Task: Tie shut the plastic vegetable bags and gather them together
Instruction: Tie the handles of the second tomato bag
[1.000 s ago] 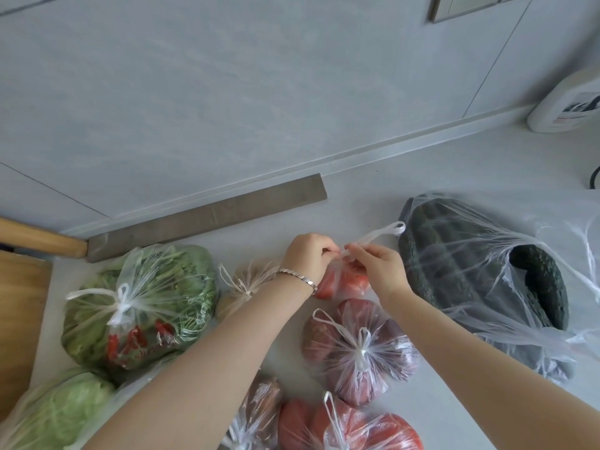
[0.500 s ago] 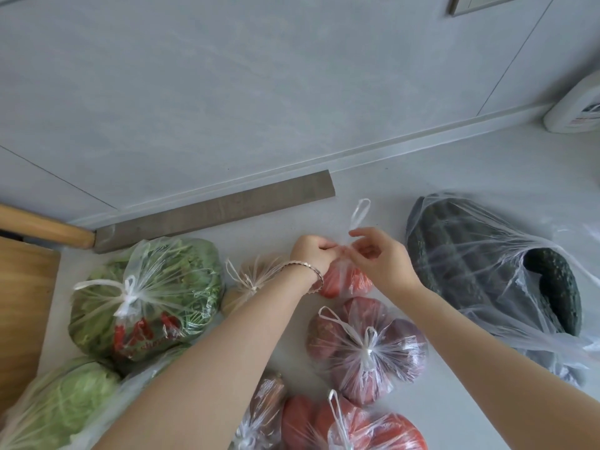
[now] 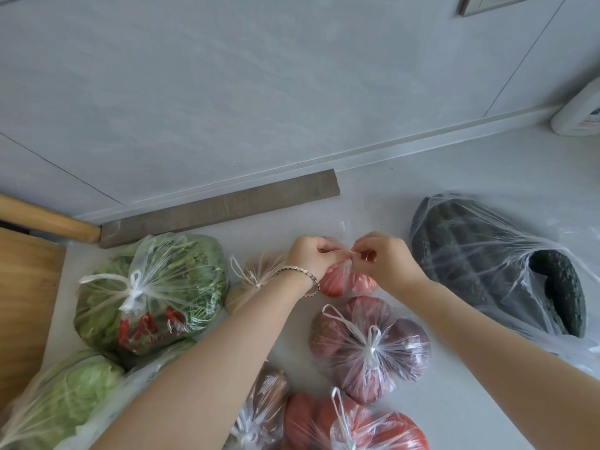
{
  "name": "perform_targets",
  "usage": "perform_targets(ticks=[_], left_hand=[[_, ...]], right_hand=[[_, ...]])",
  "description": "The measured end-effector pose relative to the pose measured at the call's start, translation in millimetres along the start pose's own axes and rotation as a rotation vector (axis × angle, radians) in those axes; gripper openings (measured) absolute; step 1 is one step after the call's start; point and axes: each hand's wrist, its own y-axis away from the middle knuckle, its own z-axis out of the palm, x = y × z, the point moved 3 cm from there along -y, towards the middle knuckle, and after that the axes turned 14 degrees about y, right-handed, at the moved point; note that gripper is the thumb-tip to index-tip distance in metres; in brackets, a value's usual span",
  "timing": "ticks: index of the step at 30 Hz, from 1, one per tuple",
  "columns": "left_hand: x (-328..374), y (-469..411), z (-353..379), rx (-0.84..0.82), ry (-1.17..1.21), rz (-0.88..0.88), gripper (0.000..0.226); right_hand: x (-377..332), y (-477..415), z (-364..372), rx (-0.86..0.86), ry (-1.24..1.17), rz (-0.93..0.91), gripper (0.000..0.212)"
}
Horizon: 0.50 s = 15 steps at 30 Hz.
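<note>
My left hand [image 3: 310,254] and right hand [image 3: 384,258], fingers curled, each pinch a handle of the small bag [image 3: 349,284] of red vegetables (tomatoes, I think); it sits on the worktop [image 3: 454,177] with its gathered neck toward the wall. Around it lie the knotted greens bag [image 3: 152,287], beige bag [image 3: 256,277] and purple-onion bag [image 3: 370,349]; to the right the cucumber bag [image 3: 496,264] lies lengthwise from wall toward me, mouth loose at the near end; a cleaver [image 3: 220,206] rests along the wall.

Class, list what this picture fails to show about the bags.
Head view only.
Hidden by left hand and right hand: knot of small red bag.
Cut by left and bottom edges: cabbage bag.
Cut by bottom edge: lower red bag.
Too small, cut by right edge: label on white container.
</note>
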Motion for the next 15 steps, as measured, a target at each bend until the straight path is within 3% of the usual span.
perform_targets(ticks=[4,7,9,12,15], left_hand=[[-2.1,5.4,3.1,0.032,-0.012,0.076,0.019],[-1.5,10.5,2.5,0.063,-0.119,0.168,0.017],[-2.2,10.9,2.8,0.068,-0.178,0.208,0.015],[-2.3,9.3,5.4,0.065,-0.158,0.147,0.017],[-1.9,7.5,8.5,0.033,-0.103,0.069,0.019]], right_hand=[[0.1,4.6,0.3,-0.037,-0.286,0.251,0.006],[2.3,5.2,0.9,-0.266,-0.542,0.410,0.007],[4.7,5.9,0.0,-0.407,-0.627,0.413,0.011],[6.2,7.1,1.3,-0.364,-0.527,0.286,0.026],[1.6,8.5,0.5,-0.099,-0.171,0.073,0.035]])
